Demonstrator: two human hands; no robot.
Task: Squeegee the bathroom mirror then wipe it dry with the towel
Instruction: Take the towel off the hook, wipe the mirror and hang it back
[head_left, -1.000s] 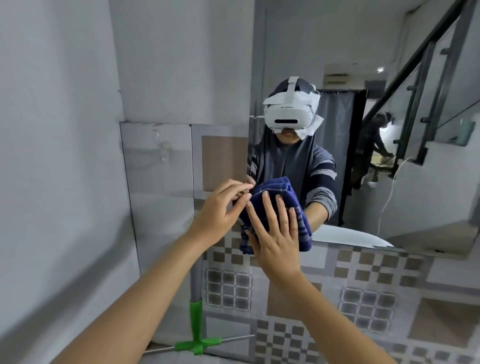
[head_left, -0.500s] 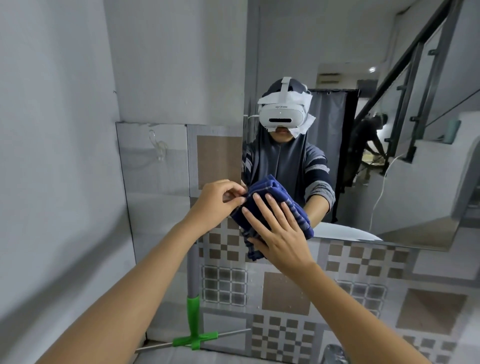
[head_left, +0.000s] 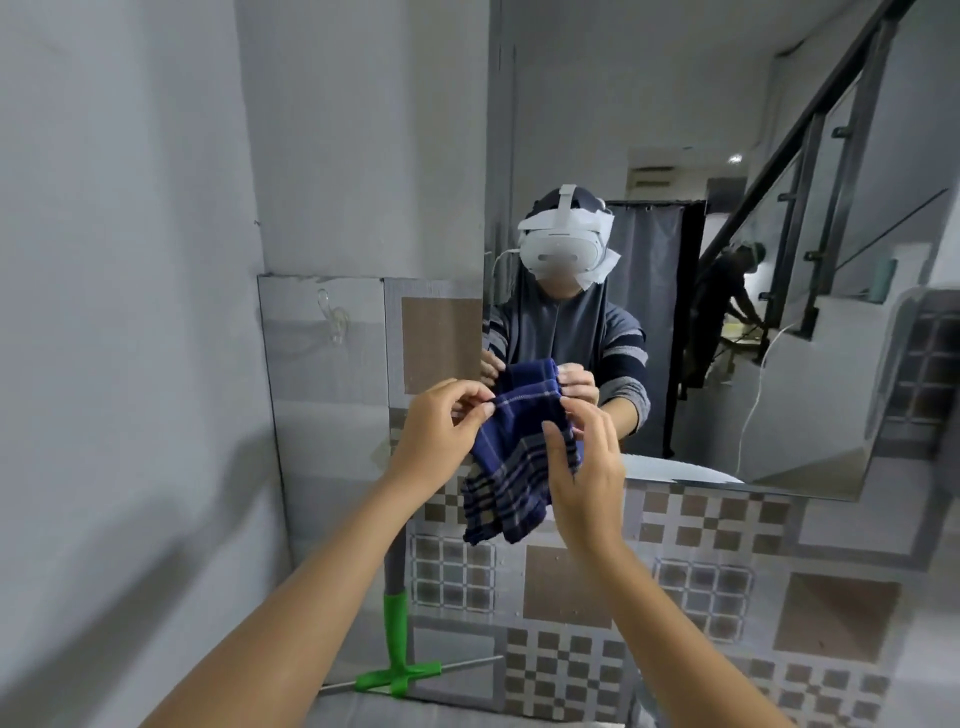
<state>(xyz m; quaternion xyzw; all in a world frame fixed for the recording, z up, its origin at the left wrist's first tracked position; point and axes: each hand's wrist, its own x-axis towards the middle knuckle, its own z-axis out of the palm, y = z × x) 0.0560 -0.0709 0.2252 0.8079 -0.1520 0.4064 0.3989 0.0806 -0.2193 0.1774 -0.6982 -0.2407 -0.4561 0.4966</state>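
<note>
A dark blue checked towel (head_left: 511, 467) hangs between my two hands, in front of the mirror's lower left corner. My left hand (head_left: 441, 428) pinches its upper left edge. My right hand (head_left: 587, 467) grips its right side, fingers curled into the cloth. The towel droops loosely, its lower end over the tiled wall. The bathroom mirror (head_left: 675, 130) fills the upper right and reflects a person wearing a white headset and holding the same towel. A squeegee with a green head (head_left: 396, 654) and grey handle leans against the wall below my left forearm.
Patterned grey and brown tiles (head_left: 701, 587) cover the wall below the mirror. A plain grey wall (head_left: 119, 312) stands close on the left. A clear hook (head_left: 332, 317) sticks to the tile left of the mirror. The mirror reflects stairs, a curtain and another person.
The towel was bunched and pressed against the mirror under my right palm. Now both hands have pulled it off the glass and spread it, so it hangs loose.
</note>
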